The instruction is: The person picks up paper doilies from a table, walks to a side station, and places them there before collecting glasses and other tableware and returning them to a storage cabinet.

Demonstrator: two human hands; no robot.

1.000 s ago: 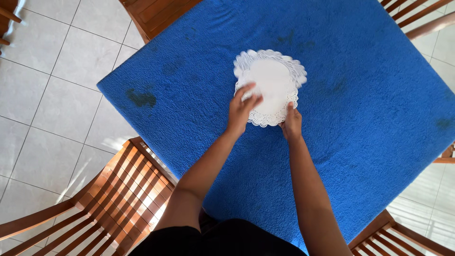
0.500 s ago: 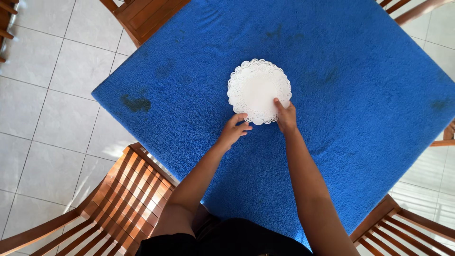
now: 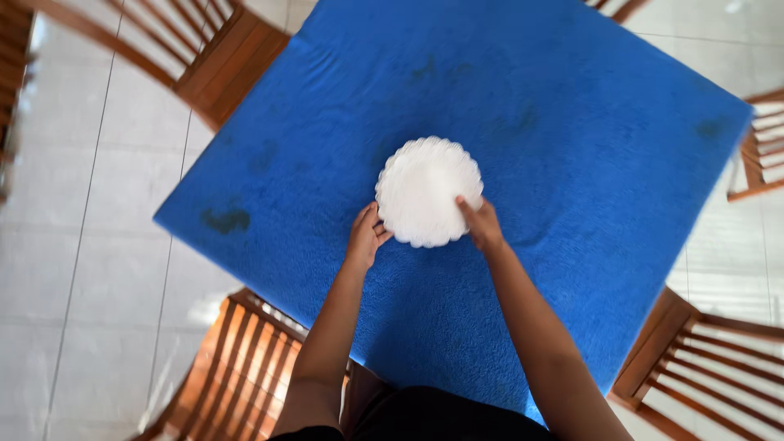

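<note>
A round white doily [image 3: 426, 189] with a scalloped edge lies flat near the middle of a table covered by a blue cloth [image 3: 572, 122]. My left hand [image 3: 364, 237] rests on the cloth at the doily's near left rim, fingers curled and touching its edge. My right hand [image 3: 482, 224] presses its fingertips on the doily's near right rim. Neither hand grips the doily; both only touch its border.
Wooden slatted chairs stand around the table: one at the near left [image 3: 237, 367], one at the near right [image 3: 702, 359], one at the far left [image 3: 212, 57] and one at the right edge [image 3: 759, 147]. Pale floor tiles [image 3: 73, 245] surround the table. Dark stains [image 3: 226, 219] mark the cloth's left side.
The doily, earlier looking like two offset layers under my hands, now lies as one neat round. My left hand has slid off its top to the near left rim. The camera shifted.
</note>
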